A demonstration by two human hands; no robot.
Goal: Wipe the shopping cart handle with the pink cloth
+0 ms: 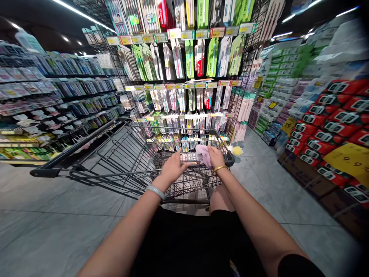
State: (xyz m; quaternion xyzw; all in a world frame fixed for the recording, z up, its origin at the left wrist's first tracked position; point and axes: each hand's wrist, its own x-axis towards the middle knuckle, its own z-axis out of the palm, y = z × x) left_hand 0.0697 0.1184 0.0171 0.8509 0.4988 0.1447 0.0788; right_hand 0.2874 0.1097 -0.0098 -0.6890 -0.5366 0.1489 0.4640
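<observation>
The right hand (216,157) pinches a lilac cloth (203,154) whose loose edge could snag on the cart (230,159) below that grip; the left hand (172,168), splayed, grasps nothing

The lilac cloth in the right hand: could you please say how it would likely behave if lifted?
The lilac cloth is probably floppy, since it bunches in soft folds beside the right hand. It seems light, as that hand alone appears to hold its edge. It looks unlikely to roll, given its crumpled outline.
</observation>
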